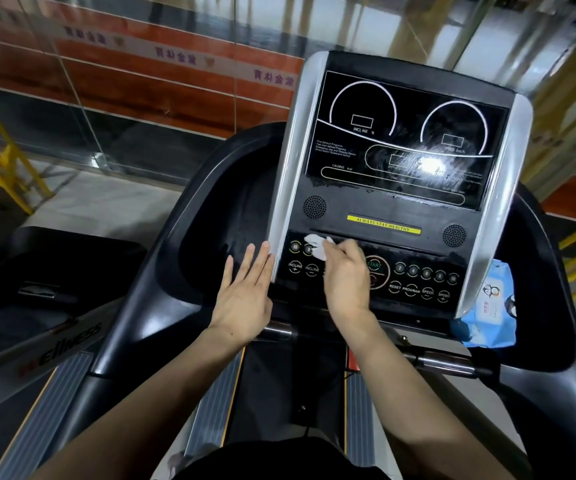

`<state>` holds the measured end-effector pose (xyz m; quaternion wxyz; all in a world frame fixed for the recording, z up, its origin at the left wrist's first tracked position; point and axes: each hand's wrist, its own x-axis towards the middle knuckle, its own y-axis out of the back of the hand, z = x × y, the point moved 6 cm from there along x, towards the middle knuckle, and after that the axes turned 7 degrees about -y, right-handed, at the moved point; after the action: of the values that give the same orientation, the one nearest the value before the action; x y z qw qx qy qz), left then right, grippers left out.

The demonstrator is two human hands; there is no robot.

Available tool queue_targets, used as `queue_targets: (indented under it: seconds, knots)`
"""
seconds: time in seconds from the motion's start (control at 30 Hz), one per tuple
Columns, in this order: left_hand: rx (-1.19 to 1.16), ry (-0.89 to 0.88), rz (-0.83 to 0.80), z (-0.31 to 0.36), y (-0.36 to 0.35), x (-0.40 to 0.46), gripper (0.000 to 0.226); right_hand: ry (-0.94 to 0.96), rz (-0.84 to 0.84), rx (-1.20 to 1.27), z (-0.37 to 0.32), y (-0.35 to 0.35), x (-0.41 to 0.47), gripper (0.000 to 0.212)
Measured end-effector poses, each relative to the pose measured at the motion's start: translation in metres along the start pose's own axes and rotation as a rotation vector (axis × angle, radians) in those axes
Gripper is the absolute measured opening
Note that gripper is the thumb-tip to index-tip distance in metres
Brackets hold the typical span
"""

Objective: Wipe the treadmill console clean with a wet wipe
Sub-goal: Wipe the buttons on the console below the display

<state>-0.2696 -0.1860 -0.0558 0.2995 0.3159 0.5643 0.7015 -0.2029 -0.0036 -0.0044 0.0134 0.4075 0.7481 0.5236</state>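
Two hands at the treadmill console (401, 188): right hand (347, 282) pinches a limp, light wet wipe (317, 245) against the incline buttons; left hand (246, 292) flat, fingers straight, beside the console's silver edge.

Head view looks down (forward-tilted), close over the console (394, 202).
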Motion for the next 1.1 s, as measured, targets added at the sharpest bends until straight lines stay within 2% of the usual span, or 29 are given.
queue_targets:
  seconds: [0.1,0.2,0.3,0.37,0.57,0.7,0.93,1.1]
  knots:
    - [-0.015,-0.005,0.005,0.001,0.001,0.0,0.082,-0.039,0.032,0.029,0.015,0.007,-0.002,0.032]
    - [-0.017,-0.012,0.011,0.0,0.002,0.0,0.082,0.014,0.035,0.003,-0.006,0.0,0.001,0.028]
    - [-0.016,-0.017,0.01,-0.001,0.002,0.0,0.083,0.083,-0.029,-0.032,-0.039,-0.016,0.005,0.02]
    - [-0.021,-0.017,0.014,-0.002,0.002,-0.001,0.083,0.112,-0.074,-0.058,-0.053,-0.025,0.007,0.022]
    - [-0.046,-0.022,0.022,-0.002,0.002,-0.001,0.085,0.095,-0.047,-0.035,-0.051,-0.027,0.006,0.019]
    - [-0.034,-0.028,0.005,-0.001,0.001,0.001,0.085,0.135,-0.068,-0.095,-0.048,-0.021,0.009,0.025]
    - [-0.032,-0.024,-0.004,-0.003,0.0,0.001,0.082,0.139,-0.085,0.006,-0.054,-0.014,0.008,0.023]
    - [-0.041,-0.024,0.008,-0.003,0.0,0.0,0.081,0.185,-0.132,-0.025,-0.066,-0.024,0.007,0.031]
